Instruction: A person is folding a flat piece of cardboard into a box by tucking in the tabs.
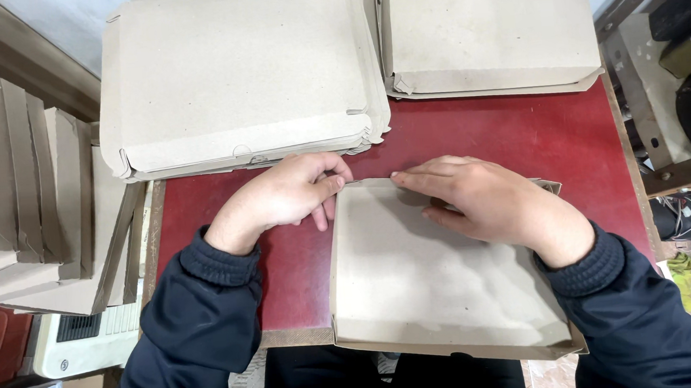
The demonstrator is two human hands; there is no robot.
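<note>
Where the view begins at far left, a leaning row of flat brown cardboard blanks (12, 185) stacked against each other, beside the edge of a dark red tabletop (520, 137). Below those, part of a white appliance with a vented grille (88, 337). At the back left of the table, a stack of folded grey-brown cardboard trays (236, 72), overhanging the table's rear edge. In front of it, the left hand (277, 199), in a dark navy cuffed sleeve, fingers curled and pinching the upper left corner of a shallow cardboard box (441, 284). Box lying open side up on the red top, near the front edge, its front wall hanging slightly past the table. Just right of the left hand, the right hand (480, 201), same dark sleeve, laid flat inside the box with fingertips pressing the rear wall's folded flap down; not gripping, only pressing. Behind it, at back right, a second stack of folded trays (488, 26). At far right, beyond the table, a metal frame (639, 109) and dark clutter, too unclear to name.
</note>
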